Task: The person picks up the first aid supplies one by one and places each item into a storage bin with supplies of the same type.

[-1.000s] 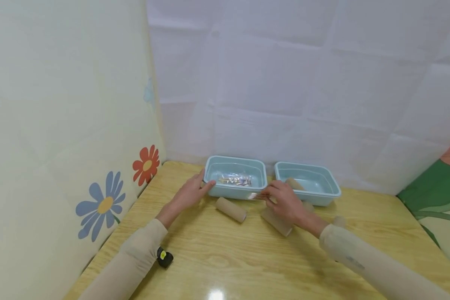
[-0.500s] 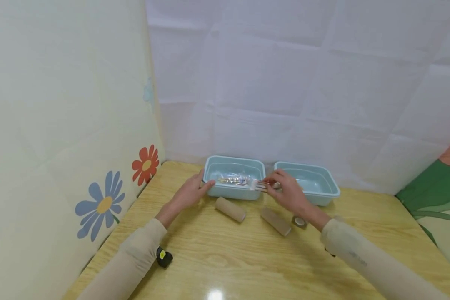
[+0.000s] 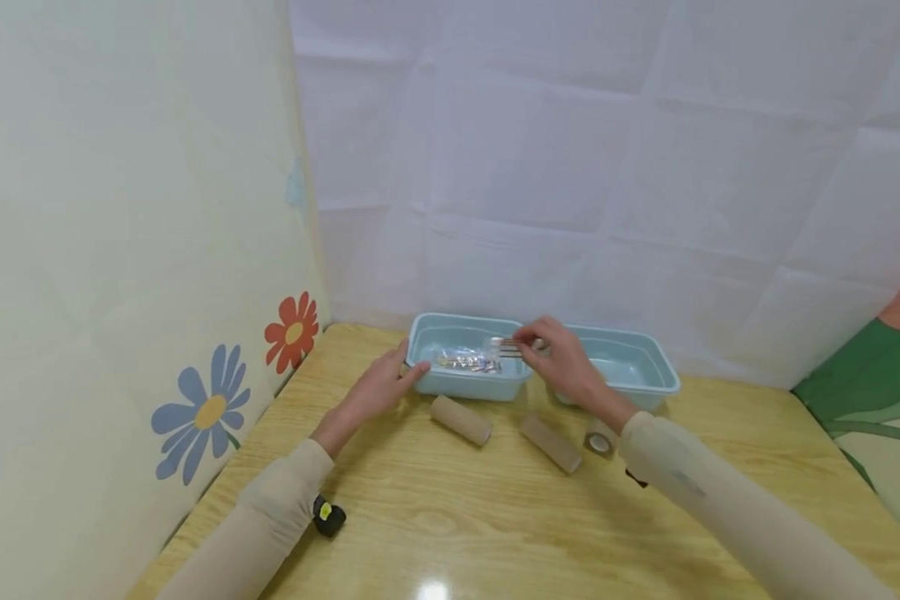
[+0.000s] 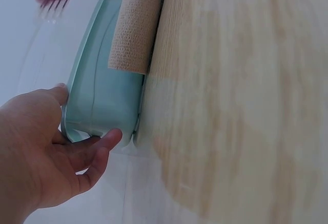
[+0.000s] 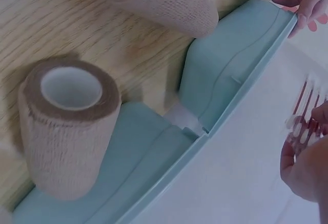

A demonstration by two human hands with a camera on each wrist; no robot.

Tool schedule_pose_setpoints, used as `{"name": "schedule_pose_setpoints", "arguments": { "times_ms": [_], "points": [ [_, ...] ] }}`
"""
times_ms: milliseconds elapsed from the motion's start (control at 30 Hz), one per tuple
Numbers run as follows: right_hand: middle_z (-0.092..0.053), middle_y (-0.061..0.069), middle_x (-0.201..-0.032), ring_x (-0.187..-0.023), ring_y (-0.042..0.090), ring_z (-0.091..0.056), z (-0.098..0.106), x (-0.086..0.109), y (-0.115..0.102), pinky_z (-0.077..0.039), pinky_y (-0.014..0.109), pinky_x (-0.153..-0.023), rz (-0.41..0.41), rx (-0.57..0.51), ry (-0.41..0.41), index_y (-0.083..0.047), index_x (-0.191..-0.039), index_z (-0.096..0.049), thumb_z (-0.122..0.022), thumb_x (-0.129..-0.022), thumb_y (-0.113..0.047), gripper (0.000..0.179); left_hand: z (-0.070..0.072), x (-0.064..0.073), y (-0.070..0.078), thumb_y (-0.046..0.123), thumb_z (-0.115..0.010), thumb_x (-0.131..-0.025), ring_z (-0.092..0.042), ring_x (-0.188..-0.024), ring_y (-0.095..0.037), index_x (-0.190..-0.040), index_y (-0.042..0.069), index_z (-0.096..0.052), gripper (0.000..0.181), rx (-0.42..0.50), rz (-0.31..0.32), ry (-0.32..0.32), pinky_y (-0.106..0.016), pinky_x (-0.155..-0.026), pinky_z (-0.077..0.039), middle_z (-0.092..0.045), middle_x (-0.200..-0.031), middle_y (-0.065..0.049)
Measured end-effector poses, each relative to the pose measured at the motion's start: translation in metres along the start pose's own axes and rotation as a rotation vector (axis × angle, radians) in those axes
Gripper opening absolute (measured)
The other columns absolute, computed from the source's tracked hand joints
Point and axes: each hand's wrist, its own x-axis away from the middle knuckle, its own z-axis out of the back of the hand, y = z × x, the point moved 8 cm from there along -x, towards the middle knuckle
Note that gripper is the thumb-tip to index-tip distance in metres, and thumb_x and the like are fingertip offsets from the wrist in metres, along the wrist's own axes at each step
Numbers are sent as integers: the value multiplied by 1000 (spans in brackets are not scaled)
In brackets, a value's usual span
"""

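My left hand [image 3: 378, 382] grips the left end of a light blue plastic basin [image 3: 435, 382], thumb on the rim and fingers against the outside in the left wrist view. Clear packets of thin sticks [image 3: 467, 362] lie in that basin. Above its right end, my right hand [image 3: 558, 358] pinches several reddish-brown sticks with white tips, like cotton swabs [image 3: 507, 347]. The right wrist view shows these swabs [image 5: 305, 114] held between thumb and fingers [image 5: 288, 157]. Whether a clear wrapper surrounds them is hard to tell.
A second light blue basin [image 3: 630, 372] stands at the right, partly behind my right hand. In front lie brown textured bandage rolls: one left [image 3: 461, 420], one middle [image 3: 551, 443], one right [image 3: 600, 438] near my forearm. A white sheet [image 3: 495, 167] hangs behind the wooden table [image 3: 420, 517].
My right hand has lifted the swabs from in front of the basins to above the left basin's right end. The right bandage roll has come out from behind my arm. My left hand stays put.
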Motion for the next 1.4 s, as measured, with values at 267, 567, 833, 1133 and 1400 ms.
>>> {"name": "schedule_pose_setpoints", "arguments": {
  "times_ms": [267, 567, 833, 1133, 1400],
  "points": [
    [-67, 6, -97, -89, 20, -63, -14, -4, 17, -55, 37, -78, -105, -36, 23, -3, -102, -74, -74, -92, -1, 10, -4, 1, 1, 42, -51, -107, -49, -130, -42, -161, -1, -18, 76, 5, -4, -1, -57, -106, -40, -44, -147, -33],
    [-71, 8, -99, -91, 24, -66, -31, -5, 27, -55, 41, -80, -138, -26, 3, -2, -106, -74, -74, -93, -4, 13, -2, -1, 5, 44, -50, -107, -47, -132, -42, -161, -1, -17, 77, 10, -23, 7, -58, -106, -39, -42, -149, -32],
    [-72, 12, -100, -93, 27, -67, -43, -10, 28, -55, 43, -82, -155, -78, -11, 2, -107, -73, -74, -92, -1, 15, -1, -3, 7, 43, -49, -108, -47, -133, -41, -161, -1, -17, 77, 11, -21, -1, -57, -107, -39, -42, -149, -32],
    [-72, 12, -106, -98, 26, -68, -52, -7, 28, -54, 50, -84, -181, -129, -40, 1, -116, -70, -72, -96, -6, 21, 2, 1, 5, 39, -51, -108, -45, -134, -43, -159, -5, -19, 74, -40, -31, 31, -58, -107, -37, -43, -148, -32],
    [-72, 8, -110, -101, 23, -66, -38, 4, 24, -53, 47, -88, -203, -120, -40, -4, -116, -72, -67, -99, -10, 18, 1, 3, 6, 36, -50, -109, -48, -129, -43, -160, -5, -17, 73, -34, -7, 30, -59, -103, -42, -43, -147, -34]
  ]
}}
